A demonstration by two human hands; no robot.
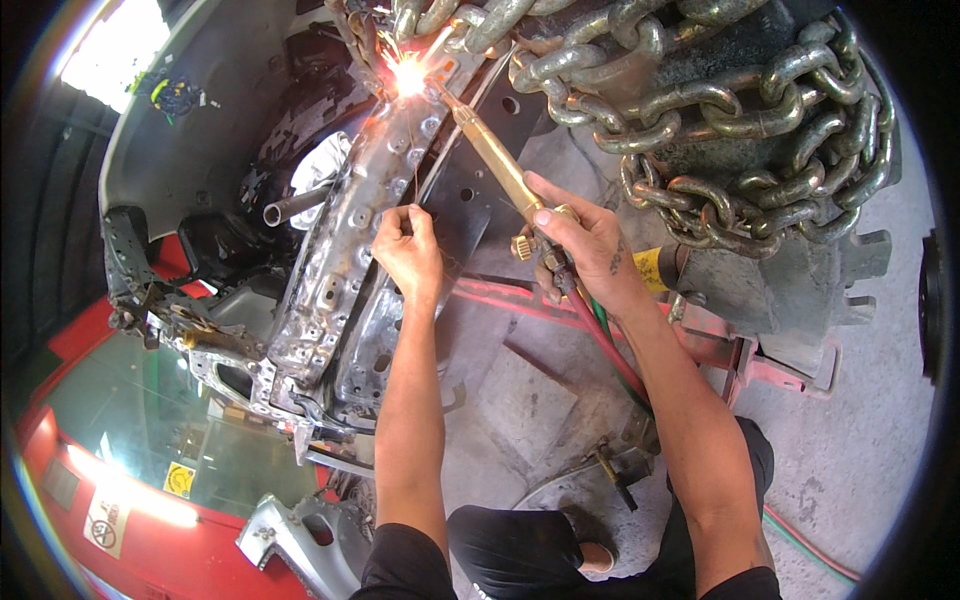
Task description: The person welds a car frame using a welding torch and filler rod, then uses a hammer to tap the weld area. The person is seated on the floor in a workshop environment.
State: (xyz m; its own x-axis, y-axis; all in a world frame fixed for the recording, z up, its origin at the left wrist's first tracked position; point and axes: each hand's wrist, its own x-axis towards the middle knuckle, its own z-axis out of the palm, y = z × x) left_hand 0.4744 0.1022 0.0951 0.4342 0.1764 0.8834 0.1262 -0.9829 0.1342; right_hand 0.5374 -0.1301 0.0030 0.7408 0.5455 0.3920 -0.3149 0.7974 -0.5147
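In my right hand [585, 240] is a brass gas torch [500, 165], gripped round its valve end, with red and green hoses [605, 340] running back along my forearm. Its tip reaches up to a bright, sparking glow [408, 75] on a bare metal car-body rail [340, 230]. The glare hides the spot where the flame meets the metal. My left hand [410, 250] is pinched on a thin welding rod [417, 165], which rises toward the glow. That hand is beside the rail, below the flame.
Heavy steel chains [720, 110] hang close at the upper right, near the torch. A red metal frame [735, 360] stands low on the concrete floor [520, 400]. A red car with a windshield [200, 430] is at the lower left, and a loose silver panel [310, 540] lies near my legs.
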